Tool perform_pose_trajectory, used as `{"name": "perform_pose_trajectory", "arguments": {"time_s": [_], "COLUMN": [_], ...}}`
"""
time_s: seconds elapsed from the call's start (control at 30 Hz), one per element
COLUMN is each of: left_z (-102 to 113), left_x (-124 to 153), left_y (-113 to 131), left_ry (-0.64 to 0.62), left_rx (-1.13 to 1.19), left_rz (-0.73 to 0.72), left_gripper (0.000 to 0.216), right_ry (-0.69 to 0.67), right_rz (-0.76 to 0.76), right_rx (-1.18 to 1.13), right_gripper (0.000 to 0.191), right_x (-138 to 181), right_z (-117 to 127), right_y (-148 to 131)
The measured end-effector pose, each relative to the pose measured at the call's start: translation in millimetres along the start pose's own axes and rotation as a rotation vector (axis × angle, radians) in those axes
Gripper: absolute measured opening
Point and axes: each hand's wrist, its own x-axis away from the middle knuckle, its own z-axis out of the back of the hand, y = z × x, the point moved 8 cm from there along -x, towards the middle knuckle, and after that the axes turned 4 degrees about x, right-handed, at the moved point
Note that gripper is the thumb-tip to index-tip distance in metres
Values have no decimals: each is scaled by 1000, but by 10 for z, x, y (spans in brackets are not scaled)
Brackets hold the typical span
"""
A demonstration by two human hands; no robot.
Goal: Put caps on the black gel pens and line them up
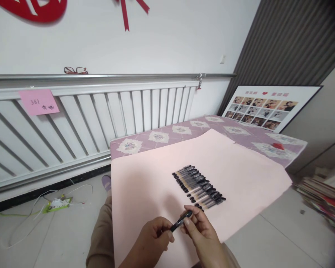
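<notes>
Both my hands hold one black pen (181, 220) just above the pink sheet (240, 163). My left hand (153, 238) pinches its lower end, fingers curled. My right hand (199, 225) grips the upper end near the cap with thumb and fingertips. Just beyond them, a row of several black pens (198, 186) lies side by side on the pink sheet, running diagonally.
The pink sheet covers a low table with a purple patterned cloth (181, 130). A white radiator (100, 115) with a pink note (39, 101) runs behind. A photo board (268, 108) leans at right. A power strip (57, 203) lies on the floor; stacked books (321, 197) sit at right.
</notes>
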Motion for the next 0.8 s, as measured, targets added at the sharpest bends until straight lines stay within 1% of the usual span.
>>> {"name": "perform_pose_trajectory", "arguments": {"time_s": [0.17,0.3,0.4,0.57,0.67,0.8], "left_z": [4,2,-4,-47,-56,-59], "left_x": [10,8,-19,-47,-35,-28], "left_y": [105,165,157,164,236,345], "left_ry": [28,57,91,86,65,44], "left_rx": [-92,-167,-212,-266,-347,-450], "left_rz": [-54,-80,-108,-175,-187,-211], "left_gripper": [12,9,6,21,29,36], "right_ry": [-12,-37,-42,-52,-63,-126], "right_rz": [55,63,49,51,47,45], "right_rx": [78,116,96,37,43,49], "right_gripper": [32,30,30,30,30,26], "right_x": [-8,5,11,-3,-18,-19], "right_z": [-6,-28,-33,-16,-2,-36], "right_y": [-7,-14,-9,3,-14,-110]}}
